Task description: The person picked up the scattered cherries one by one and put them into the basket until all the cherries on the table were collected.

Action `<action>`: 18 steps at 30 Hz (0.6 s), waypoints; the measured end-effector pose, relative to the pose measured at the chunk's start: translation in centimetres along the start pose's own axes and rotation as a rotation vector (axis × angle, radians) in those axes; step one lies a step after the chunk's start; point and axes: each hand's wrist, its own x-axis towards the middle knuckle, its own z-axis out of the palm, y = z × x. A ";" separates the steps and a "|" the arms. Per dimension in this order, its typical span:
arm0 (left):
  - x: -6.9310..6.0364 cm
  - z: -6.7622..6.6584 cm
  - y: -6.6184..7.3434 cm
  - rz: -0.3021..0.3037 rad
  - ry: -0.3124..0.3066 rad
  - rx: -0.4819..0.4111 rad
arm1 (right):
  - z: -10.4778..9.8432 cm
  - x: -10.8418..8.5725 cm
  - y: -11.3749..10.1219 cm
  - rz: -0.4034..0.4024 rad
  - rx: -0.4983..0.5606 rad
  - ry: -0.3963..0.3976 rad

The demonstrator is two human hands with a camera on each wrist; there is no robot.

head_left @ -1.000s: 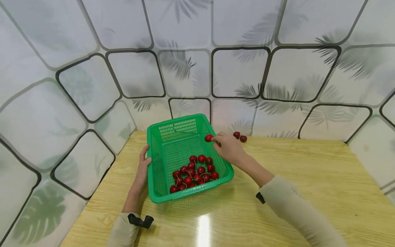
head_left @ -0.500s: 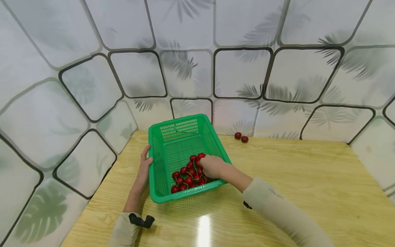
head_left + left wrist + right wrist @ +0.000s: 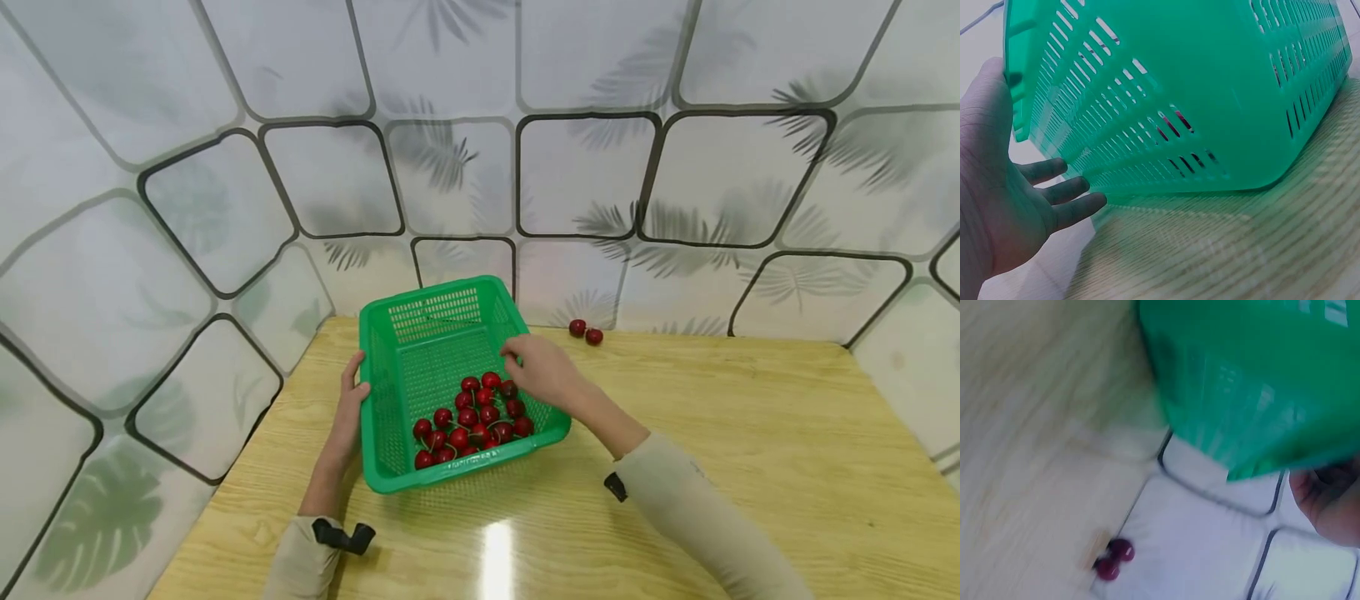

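Observation:
A green plastic basket (image 3: pixel 427 333) stands on the wooden table, slightly turned. Several dark red cherries (image 3: pixel 467 417), some with stems, lie heaped at its near right side. At the basket's left side, my left hand (image 3: pixel 347 417) holds the rim with the thumb on top. The left wrist view shows that hand's fingers (image 3: pixel 1063 190) stretched out beside the slotted outer wall. My right hand (image 3: pixel 547 367) hovers over the basket's right rim, fingers loosely curled, and no cherry shows in it. In the right wrist view, that hand (image 3: pixel 1335 509) is partly cut off at the edge.
Two loose cherries (image 3: pixel 586 332) lie on the table (image 3: pixel 712 417) near the back wall, right of the basket. A patterned wall (image 3: pixel 585 183) rises directly behind the table. A black wrist mount (image 3: pixel 343 536) sits on the left sleeve.
A cherry held in my right hand went down into the heap and now lies there. That hand has since lifted back up to the right rim. My left hand has stayed in place.

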 end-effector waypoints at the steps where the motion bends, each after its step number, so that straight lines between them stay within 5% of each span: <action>1: 0.0 0.0 -0.1 0.008 -0.003 -0.002 | -0.7 0.0 0.9 0.037 0.010 0.060; 5: 0.1 0.1 0.2 -0.013 0.009 0.007 | -2.4 -0.2 6.2 0.237 0.036 0.155; 10: 0.1 0.1 0.6 -0.051 0.014 -0.013 | -2.4 -1.0 12.4 0.434 -0.015 -0.011; 18: -0.1 0.4 0.6 -0.043 0.012 -0.037 | -1.7 -1.4 16.5 0.431 -0.061 -0.223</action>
